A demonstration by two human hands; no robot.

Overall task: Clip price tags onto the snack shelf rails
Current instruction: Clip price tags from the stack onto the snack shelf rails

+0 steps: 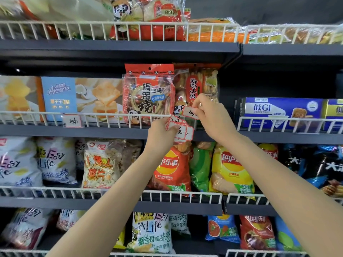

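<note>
On the far left of the white wire shelf rail [104,115], a red-bordered white price tag with handwritten figures [72,121] already hangs in front of a blue-and-cream cake box [61,98]. Further right, the left hand [161,133] grips a small fanned stack of red-bordered price tags [182,131] — fingers curled and pressed together around it, just below the rail. Beside it, the right hand [207,115] pinches a single red-bordered tag [190,112] between thumb and fingertips, holding it at the rail's top wire, in front of a clear bag of biscuits with a red label [198,86] — whether it touches the wire cannot be told.
</note>
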